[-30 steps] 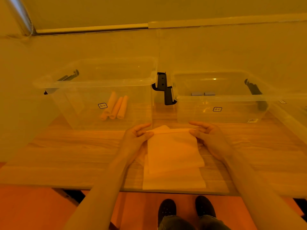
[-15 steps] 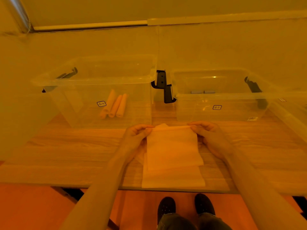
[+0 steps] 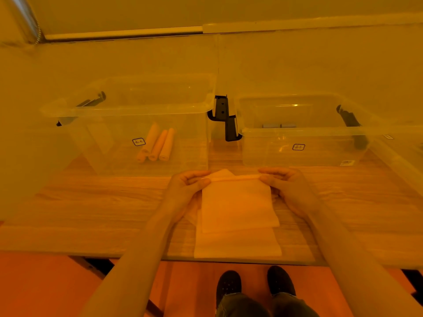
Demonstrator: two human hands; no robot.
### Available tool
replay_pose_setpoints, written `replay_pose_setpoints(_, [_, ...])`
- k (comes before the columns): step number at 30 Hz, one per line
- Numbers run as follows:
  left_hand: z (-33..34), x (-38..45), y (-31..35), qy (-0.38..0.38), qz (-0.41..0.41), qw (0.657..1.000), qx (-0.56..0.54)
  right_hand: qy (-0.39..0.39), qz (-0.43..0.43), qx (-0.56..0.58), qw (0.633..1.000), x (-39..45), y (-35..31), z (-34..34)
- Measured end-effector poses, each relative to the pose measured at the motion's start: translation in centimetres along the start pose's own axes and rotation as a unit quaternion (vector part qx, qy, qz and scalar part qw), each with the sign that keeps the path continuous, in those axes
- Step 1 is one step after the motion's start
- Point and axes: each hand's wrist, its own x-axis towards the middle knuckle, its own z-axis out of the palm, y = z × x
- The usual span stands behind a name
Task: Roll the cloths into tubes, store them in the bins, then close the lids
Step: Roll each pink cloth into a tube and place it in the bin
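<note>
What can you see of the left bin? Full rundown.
The left bin is a clear plastic tub, lid off, with a wide rim and black latch handles at both ends. It stands upright on the wooden table, left of the second bin. A small label sits on its front wall. Three rolled cloths lie side by side on its floor. Neither hand touches it.

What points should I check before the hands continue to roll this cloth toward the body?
1. Left hand pinches the far edge of the top cloth: ok.
2. Right hand pinches the same edge: ok.
3. Started roll is even across its width: ok, looks straight.
4. Cloth underneath stays out of the roll: cannot tell.
5. Left bin, holding three rolled cloths, is open: ok.
6. Right bin open: ok.
</note>
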Motion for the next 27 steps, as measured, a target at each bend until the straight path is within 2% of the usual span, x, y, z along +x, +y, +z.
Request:
replay_pose_setpoints(10, [-0.01, -0.3, -0.07, -0.029, 0.035, 0.994, 0.1, -0.005, -0.006, -0.035, 0.999, -0.21, -0.09, 0.24])
replay_pose_setpoints(21, [0.12, -0.16, 0.33, 0.004, 0.001, 1.0, 0.029, -0.002, -0.003, 0.022, 1.0, -0.02, 0.07, 0.11])
replay_pose_setpoints(27, [-0.01, 0.07, -0.05, -0.004, 0.0, 1.0, 0.014, 0.001, -0.004, -0.007, 1.0, 0.15, 0.12, 0.07])
